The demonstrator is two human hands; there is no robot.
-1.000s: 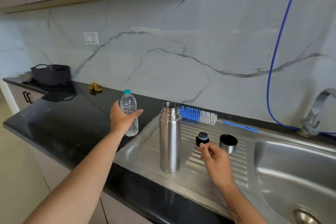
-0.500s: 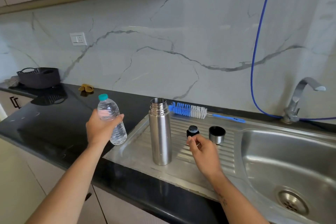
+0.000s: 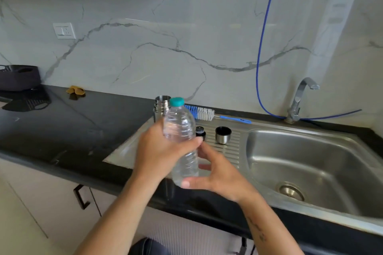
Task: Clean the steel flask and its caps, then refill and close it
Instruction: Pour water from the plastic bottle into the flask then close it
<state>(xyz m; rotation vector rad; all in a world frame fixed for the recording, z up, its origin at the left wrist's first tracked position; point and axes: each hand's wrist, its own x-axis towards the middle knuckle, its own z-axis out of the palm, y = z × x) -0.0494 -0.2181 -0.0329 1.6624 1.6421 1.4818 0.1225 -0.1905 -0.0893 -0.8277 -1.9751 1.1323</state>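
Behind my grip, most of the steel flask (image 3: 162, 105) is hidden; I see only its open threaded neck above my left hand (image 3: 159, 151). That hand is wrapped around the middle of a clear water bottle (image 3: 182, 141) with a teal cap (image 3: 176, 101), held upright above the counter edge. My right hand (image 3: 217, 174) cups the bottle's base with loosely spread fingers; whether it truly presses the plastic I cannot tell. Just right of the grip, the black stopper (image 3: 200, 131) is partly covered by the bottle, and the steel cup cap (image 3: 223, 134) stands mouth-up on the ribbed drainboard (image 3: 228, 151). Beyond them lies a blue-and-white bottle brush (image 3: 202, 113).
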